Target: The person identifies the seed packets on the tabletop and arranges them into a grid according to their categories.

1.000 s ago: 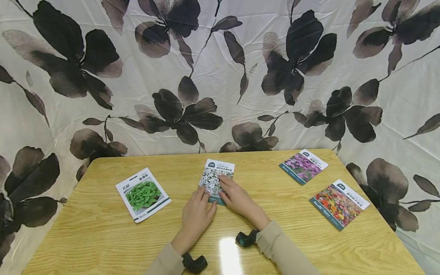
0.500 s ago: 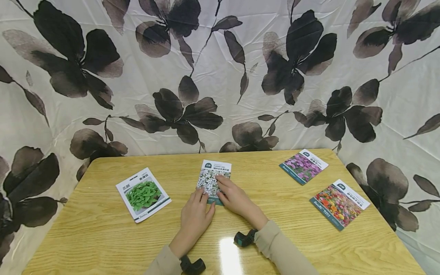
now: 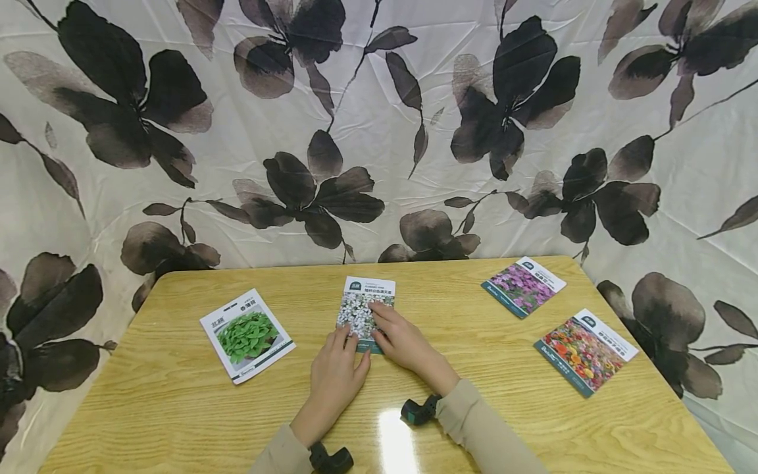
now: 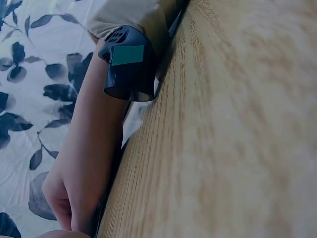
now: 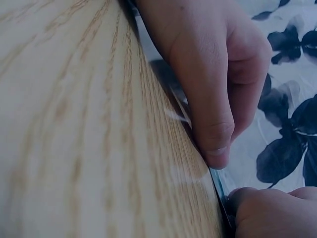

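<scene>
A seed packet with white flowers [image 3: 358, 305] lies flat near the table's far edge, its top turned away from me. My left hand [image 3: 335, 370] rests fingertips on its lower left edge, thumb stretched out by the bottom edge. From the other side my right hand [image 3: 410, 340] touches the packet's lower right part, fingers reaching over the flower picture. Neither hand curls round it, and the fingers cover part of its lower half. In the right wrist view, the thumb [image 5: 215, 144] of the left hand points down close to the tabletop.
On the left lies a packet with green leaves [image 3: 247, 336]. At the right are a purple-flower packet [image 3: 521, 286] and a mixed-flower packet [image 3: 583, 352] on the wooden table [image 3: 177, 421]. A floral cloth [image 3: 403, 151] hangs behind. Both wrists carry black cameras.
The white-flower packet has slid a little to the left and slightly toward me, with both hands moving along on it. The other packets have stayed in place.
</scene>
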Tool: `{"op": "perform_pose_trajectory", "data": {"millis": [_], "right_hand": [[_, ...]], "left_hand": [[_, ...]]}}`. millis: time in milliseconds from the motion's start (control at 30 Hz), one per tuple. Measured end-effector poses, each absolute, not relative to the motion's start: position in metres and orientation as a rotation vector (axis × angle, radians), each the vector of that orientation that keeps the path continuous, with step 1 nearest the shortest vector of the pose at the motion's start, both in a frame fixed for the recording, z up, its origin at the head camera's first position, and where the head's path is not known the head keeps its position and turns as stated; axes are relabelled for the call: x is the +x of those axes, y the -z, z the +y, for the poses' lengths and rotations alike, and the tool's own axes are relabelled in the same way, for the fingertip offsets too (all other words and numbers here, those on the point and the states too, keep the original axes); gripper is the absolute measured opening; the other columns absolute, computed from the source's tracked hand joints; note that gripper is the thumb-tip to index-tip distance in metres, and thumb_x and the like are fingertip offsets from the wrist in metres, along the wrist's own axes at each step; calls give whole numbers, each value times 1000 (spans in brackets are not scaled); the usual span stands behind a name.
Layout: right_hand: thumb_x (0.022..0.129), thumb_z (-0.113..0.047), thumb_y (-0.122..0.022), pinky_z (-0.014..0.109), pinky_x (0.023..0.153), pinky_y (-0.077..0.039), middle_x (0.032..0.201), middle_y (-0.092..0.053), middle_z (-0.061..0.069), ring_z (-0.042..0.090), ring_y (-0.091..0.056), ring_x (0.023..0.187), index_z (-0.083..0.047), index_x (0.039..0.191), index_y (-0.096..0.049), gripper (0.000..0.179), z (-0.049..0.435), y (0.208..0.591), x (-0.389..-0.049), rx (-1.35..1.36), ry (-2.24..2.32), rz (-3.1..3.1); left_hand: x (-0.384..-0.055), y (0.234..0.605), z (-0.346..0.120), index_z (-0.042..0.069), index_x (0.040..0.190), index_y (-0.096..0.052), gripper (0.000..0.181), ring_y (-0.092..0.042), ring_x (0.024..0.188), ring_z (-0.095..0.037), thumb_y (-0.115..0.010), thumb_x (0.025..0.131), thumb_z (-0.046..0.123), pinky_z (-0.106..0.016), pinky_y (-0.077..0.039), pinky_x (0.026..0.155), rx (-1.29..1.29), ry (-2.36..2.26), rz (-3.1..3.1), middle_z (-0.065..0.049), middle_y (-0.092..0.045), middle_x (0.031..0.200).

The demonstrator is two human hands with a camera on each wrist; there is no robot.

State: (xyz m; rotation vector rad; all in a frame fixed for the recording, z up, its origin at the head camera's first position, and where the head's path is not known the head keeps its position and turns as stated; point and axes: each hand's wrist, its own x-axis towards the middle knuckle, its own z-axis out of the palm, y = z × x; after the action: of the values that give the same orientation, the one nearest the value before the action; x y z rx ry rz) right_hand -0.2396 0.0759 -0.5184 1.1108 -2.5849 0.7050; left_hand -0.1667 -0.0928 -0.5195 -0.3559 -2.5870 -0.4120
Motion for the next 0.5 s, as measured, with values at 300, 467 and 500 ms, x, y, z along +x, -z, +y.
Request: {"op": "perform_pose_trajectory", "data": {"millis": [300,467,500], "right_hand": [[99,-11,-60,45,110,-38,147,-47,21,35,-44,137,8,138,-52,45,75,519,-241,1099,-728,-2580],[99,-11,-60,45,110,-37,147,-47,21,34,-44,137,7,139,-52,45,74,519,-242,1091,-721,-2583],[99,-11,-60,45,110,-37,147,-47,21,34,-44,137,7,139,-52,45,74,519,-242,1091,-724,-2583]], "left_hand": [[-168,520,-93,-2,105,-70,36,-60,110,-36,-74,87,30,-46,-58,73,-349,392,-2578,-21,-62,121],[-169,521,-93,-1,101,-70,33,-61,103,-34,-75,86,28,-44,-57,67,-355,379,-2547,-20,-62,118],[-169,521,-93,-1,101,-70,33,-61,102,-34,-75,86,28,-43,-57,67,-356,379,-2545,-19,-62,117]]}}
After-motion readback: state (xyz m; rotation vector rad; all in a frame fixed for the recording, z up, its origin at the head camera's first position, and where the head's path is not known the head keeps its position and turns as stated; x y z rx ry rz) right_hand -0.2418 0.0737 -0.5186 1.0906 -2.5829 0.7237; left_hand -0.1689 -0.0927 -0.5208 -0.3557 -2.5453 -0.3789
